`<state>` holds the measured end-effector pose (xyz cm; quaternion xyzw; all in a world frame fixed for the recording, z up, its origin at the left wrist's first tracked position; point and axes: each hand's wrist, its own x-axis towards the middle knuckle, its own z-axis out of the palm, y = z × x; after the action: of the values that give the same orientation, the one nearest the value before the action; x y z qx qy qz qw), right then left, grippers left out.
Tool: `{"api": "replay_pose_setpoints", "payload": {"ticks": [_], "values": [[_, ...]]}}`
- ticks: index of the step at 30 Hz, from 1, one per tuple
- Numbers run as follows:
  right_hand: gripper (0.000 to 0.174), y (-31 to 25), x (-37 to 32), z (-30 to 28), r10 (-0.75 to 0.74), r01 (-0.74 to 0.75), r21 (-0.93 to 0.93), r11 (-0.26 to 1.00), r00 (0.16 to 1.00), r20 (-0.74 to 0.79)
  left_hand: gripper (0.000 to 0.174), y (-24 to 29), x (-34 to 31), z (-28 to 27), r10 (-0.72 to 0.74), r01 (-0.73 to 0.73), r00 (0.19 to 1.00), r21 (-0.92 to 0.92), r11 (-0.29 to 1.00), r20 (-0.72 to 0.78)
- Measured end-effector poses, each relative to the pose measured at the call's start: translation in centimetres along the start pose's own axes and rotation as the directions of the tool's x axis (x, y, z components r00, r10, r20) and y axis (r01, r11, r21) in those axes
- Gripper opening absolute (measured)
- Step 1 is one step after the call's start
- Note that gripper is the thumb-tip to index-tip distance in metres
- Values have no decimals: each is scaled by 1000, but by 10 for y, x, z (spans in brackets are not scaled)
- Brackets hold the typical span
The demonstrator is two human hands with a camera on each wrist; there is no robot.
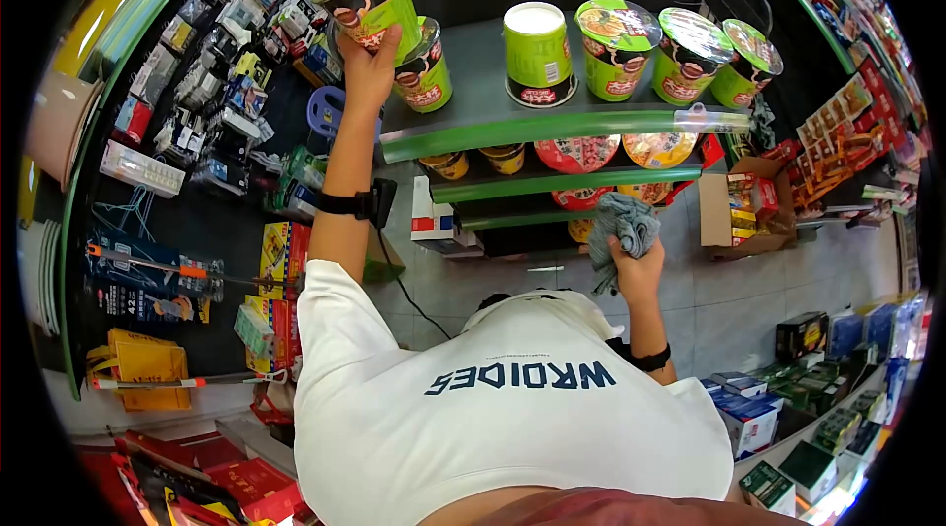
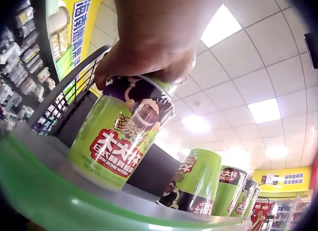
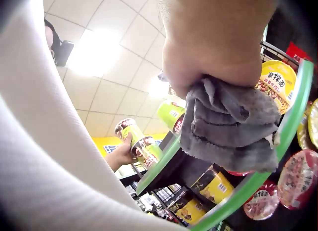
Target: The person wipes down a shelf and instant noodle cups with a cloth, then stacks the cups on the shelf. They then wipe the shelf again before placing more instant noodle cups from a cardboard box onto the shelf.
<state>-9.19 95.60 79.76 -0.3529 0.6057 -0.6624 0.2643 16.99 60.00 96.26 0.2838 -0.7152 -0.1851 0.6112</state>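
Losing fingertips of the right hand (image 3: 213, 59) behind grey cloth (image 3: 228, 126), can't read tiny print (image 1: 524, 357) on white shirt (image 1: 512, 427)!

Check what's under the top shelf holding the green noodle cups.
Lower shelves show red bowls, yellow bowls and yellow cups along the front; the top shelf covers whatever is deeper.

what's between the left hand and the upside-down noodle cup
In the head view: one upright green cup, then a bare stretch of top shelf.
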Motion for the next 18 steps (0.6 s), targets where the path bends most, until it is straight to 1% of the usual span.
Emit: {"api": "replay_pose_setpoints", "payload": {"ticks": [2,3,5,6,8,9,10,12,13,14,16,18], "values": [[34,-2,2,2,1,0,-28,1000,1000,15,54,-6,3,0,-78,78,997,-17,997,-7],[34,-4,3,3,-8,9,-16,1000,1000,24,54,-8,6,-3,-82,82,997,-17,997,-9],[34,-3,6,3,-21,21,-4,1000,999,34,83,-9,15,-10,-125,127,991,33,991,-40],[35,2,6,2,1,-1,-8,1000,1000,26,83,10,20,-12,-125,126,991,34,991,-40],[35,4,6,0,27,-27,-13,1000,999,22,86,47,31,-20,-50,52,994,11,999,-100],[36,1,5,-1,20,-20,0,1000,1000,3,86,42,41,-34,18,-9,996,100,995,-89],[36,0,4,-2,15,-15,13,1000,1000,-16,88,52,52,-52,244,-212,970,508,835,3],[36,10,1,-6,24,-23,11,1000,999,-35,95,79,70,-76,269,-266,959,626,733,93],[36,13,0,-8,27,-27,9,1000,998,-58,92,91,75,-78,193,-184,981,419,889,22],[36,14,-1,-8,31,-30,10,999,998,-56,88,101,79,-80,101,-94,995,179,979,-29],[35,13,-3,-8,85,-81,48,996,994,-73,87,101,94,-88,114,-107,993,214,971,-21],[35,15,-5,-8,92,-89,45,995,993,-72,88,91,105,-87,219,-247,968,324,913,123]]}}
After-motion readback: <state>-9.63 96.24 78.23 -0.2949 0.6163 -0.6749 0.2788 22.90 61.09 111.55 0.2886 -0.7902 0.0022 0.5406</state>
